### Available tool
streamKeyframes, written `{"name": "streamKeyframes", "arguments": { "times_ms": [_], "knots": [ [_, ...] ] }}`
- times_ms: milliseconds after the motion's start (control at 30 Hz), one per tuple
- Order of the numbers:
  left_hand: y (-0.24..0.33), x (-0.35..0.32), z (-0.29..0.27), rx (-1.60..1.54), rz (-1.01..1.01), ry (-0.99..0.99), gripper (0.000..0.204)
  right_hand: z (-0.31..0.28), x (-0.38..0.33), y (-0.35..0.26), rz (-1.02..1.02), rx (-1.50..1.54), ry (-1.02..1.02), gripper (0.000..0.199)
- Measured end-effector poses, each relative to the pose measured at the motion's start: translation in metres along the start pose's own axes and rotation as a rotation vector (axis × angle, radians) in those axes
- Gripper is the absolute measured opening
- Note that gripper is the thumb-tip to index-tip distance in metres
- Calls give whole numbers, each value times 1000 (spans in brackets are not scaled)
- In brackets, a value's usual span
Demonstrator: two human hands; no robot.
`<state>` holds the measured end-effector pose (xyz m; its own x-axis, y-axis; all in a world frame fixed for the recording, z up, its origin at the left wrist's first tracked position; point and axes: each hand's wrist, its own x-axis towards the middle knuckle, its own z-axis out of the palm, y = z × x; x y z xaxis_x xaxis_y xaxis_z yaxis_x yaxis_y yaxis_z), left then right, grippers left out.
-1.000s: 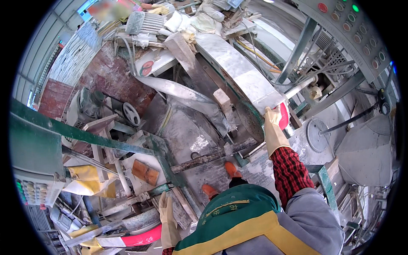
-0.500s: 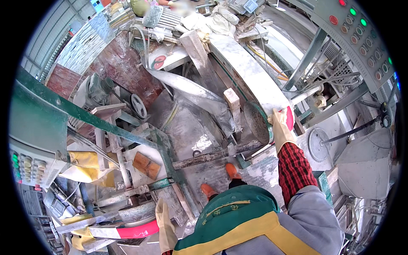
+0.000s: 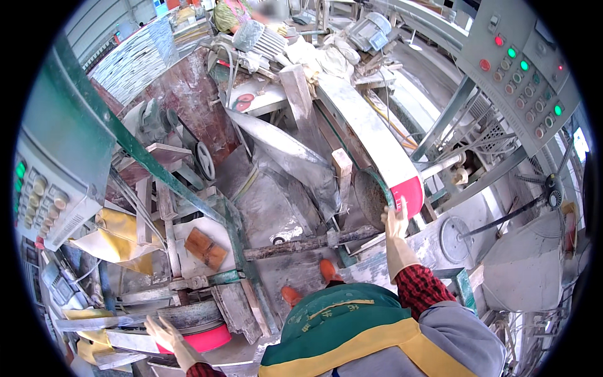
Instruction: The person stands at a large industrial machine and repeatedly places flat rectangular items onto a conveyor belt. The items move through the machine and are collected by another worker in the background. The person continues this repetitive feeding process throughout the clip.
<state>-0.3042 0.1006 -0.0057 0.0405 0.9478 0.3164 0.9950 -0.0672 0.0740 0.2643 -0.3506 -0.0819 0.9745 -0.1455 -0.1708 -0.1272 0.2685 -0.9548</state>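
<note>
Dusty machines are all around as the red guard end (image 3: 408,193) is clamped by the right hand (image 3: 396,227), while the left hand (image 3: 164,333) is spread flat over a red wheel (image 3: 198,340), so a steady pull is probably needed next.

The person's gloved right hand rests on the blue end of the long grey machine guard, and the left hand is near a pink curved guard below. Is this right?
Not quite. In the head view, the end of the long grey guard under the right hand is red, not blue. The left hand is indeed by the pink curved guard.

Yellow sacks (image 3: 116,235) are slumping at the left under a grey panel; no labels or screens are showing.
</note>
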Motion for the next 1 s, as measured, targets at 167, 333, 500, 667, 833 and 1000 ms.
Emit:
{"name": "streamKeyframes", "arguments": {
  "times_ms": [167, 333, 500, 667, 833, 1000],
  "knots": [
    [-4, -21, -1, 337, -87, -157, 46, -44, -19, 45, 124, -281, -4, 66],
    [4, -28, 3, 308, -31, -46, 40, -122, -2, 118, 213, -787, -82, 62],
    [11, -32, -9, 312, -22, -34, 39, -91, -19, 95, 348, -685, -193, 60],
    [6, -40, -4, 301, -45, 9, 41, -66, -35, 80, 410, -597, -186, 59],
    [23, -42, -15, 254, -41, -22, 41, -80, -31, 94, 353, -721, -242, 57],
    [18, -47, -7, 269, -27, 23, 41, -79, -35, 92, 437, -651, -251, 54]
  ]
}}
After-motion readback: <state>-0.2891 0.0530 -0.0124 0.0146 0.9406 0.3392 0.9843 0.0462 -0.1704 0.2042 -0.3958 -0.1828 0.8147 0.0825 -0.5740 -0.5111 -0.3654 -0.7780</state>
